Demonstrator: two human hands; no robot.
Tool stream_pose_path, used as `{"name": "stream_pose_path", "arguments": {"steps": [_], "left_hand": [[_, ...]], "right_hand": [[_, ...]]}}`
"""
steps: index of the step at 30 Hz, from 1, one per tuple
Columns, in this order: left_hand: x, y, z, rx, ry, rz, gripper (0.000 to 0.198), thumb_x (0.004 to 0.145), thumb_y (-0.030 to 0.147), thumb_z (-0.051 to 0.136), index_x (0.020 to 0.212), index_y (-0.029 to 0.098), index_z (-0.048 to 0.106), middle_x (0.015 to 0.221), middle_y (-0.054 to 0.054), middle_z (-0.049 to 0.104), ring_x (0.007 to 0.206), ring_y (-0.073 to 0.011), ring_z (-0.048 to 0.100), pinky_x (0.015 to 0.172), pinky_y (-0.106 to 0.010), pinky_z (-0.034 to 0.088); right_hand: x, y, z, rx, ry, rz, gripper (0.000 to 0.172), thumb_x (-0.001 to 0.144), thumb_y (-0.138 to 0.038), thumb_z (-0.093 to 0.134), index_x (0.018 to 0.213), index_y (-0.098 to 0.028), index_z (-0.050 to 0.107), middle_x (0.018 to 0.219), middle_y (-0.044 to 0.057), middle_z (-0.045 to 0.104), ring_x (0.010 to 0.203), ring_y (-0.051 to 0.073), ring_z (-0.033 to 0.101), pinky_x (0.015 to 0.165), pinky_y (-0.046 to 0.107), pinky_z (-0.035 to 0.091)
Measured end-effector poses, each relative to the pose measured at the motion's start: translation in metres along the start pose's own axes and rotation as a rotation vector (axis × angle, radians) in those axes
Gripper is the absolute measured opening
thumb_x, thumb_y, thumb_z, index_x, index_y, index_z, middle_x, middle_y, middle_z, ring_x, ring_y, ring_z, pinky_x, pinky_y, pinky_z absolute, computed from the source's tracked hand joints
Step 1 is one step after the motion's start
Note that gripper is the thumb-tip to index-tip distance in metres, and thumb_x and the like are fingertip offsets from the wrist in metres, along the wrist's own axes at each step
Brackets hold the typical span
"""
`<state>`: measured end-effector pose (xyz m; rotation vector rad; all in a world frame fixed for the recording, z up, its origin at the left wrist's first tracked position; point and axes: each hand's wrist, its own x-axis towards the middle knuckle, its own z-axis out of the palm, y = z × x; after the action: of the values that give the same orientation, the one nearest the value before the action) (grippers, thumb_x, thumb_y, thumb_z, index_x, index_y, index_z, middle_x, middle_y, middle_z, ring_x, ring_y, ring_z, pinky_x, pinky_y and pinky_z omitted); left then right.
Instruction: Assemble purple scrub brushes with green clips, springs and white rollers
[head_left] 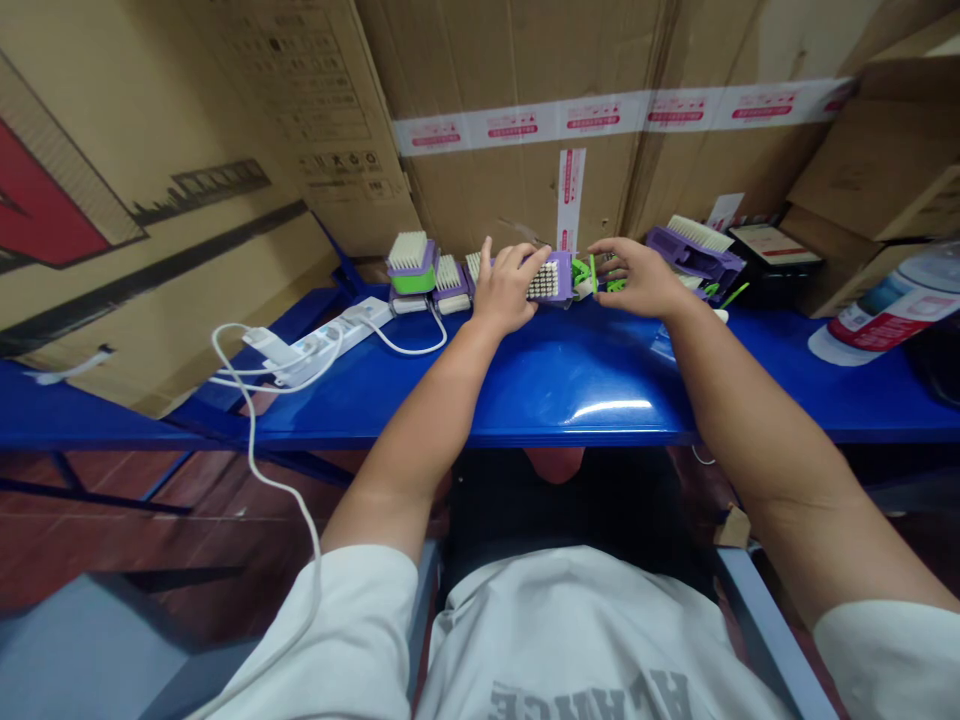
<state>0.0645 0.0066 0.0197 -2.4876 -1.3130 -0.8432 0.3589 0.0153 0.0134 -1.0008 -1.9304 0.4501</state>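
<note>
My left hand [508, 288] lies over a purple brush block [553, 278] with pale bristle tufts, its fingers curved around the block's left part. Just to the right, my right hand [637, 278] curls its thumb and fingers around a thin bright green plastic piece [593, 274], upright beside the block's end. More green parts show behind those fingers, partly hidden. Left of my left hand stand a purple-and-green brush [412, 265] with bristles up and a smaller purple brush [449, 275]. Another purple brush [694, 245] lies tilted beyond my right hand.
A white power strip [322, 345] with cables lies on the blue table [555, 385] at left. Tall cardboard boxes [510, 60] wall off the back. At right are a black box [772, 250] and a large bottle with a red label [885, 305].
</note>
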Motion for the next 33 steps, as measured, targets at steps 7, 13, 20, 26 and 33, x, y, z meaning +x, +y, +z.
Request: {"name": "stream_pose_path", "arguments": {"steps": [7, 13, 20, 26, 33], "left_hand": [[0.0004, 0.0015, -0.0010, -0.013, -0.018, -0.004, 0.092, 0.088, 0.018, 0.087, 0.174, 0.036, 0.060, 0.169, -0.011, 0.070, 0.162, -0.0409, 0.063, 0.155, -0.074, 0.014], [0.0001, 0.0019, -0.0015, -0.006, -0.021, 0.002, 0.091, 0.088, 0.017, 0.086, 0.174, 0.036, 0.060, 0.169, -0.011, 0.069, 0.162, -0.0401, 0.063, 0.155, -0.073, 0.015], [-0.0003, 0.0026, -0.0019, -0.012, -0.016, -0.001, 0.093, 0.087, 0.018, 0.088, 0.173, 0.038, 0.060, 0.168, -0.010, 0.070, 0.161, -0.0402, 0.064, 0.155, -0.075, 0.015], [0.0000, 0.0022, -0.0007, -0.004, -0.031, -0.003, 0.088, 0.090, 0.016, 0.083, 0.173, 0.035, 0.061, 0.169, -0.010, 0.069, 0.162, -0.0388, 0.062, 0.155, -0.071, 0.015], [0.0002, 0.0007, 0.0020, 0.004, -0.017, 0.016, 0.089, 0.089, 0.015, 0.083, 0.173, 0.034, 0.061, 0.168, -0.011, 0.071, 0.161, -0.0383, 0.063, 0.156, -0.071, 0.017]], "right_hand": [[0.0007, 0.0002, 0.0018, -0.014, 0.006, -0.001, 0.075, 0.060, -0.034, 0.093, 0.134, -0.030, 0.079, 0.135, 0.009, 0.084, 0.116, 0.037, 0.084, 0.103, 0.058, 0.074], [-0.0001, -0.0008, 0.0034, -0.018, 0.008, -0.014, 0.078, 0.060, -0.037, 0.099, 0.134, -0.031, 0.077, 0.136, 0.009, 0.082, 0.114, 0.035, 0.083, 0.103, 0.056, 0.074], [-0.0011, -0.0004, 0.0046, -0.025, 0.012, -0.019, 0.079, 0.062, -0.041, 0.101, 0.137, -0.031, 0.078, 0.135, 0.009, 0.082, 0.112, 0.035, 0.082, 0.100, 0.054, 0.074], [-0.0014, -0.0017, 0.0043, -0.051, 0.016, -0.031, 0.075, 0.063, -0.036, 0.099, 0.135, -0.030, 0.079, 0.135, 0.009, 0.081, 0.112, 0.035, 0.082, 0.099, 0.053, 0.075], [-0.0004, -0.0017, 0.0041, -0.015, -0.012, -0.017, 0.074, 0.061, -0.031, 0.092, 0.134, -0.030, 0.079, 0.141, 0.009, 0.082, 0.115, 0.036, 0.083, 0.106, 0.059, 0.073]]}}
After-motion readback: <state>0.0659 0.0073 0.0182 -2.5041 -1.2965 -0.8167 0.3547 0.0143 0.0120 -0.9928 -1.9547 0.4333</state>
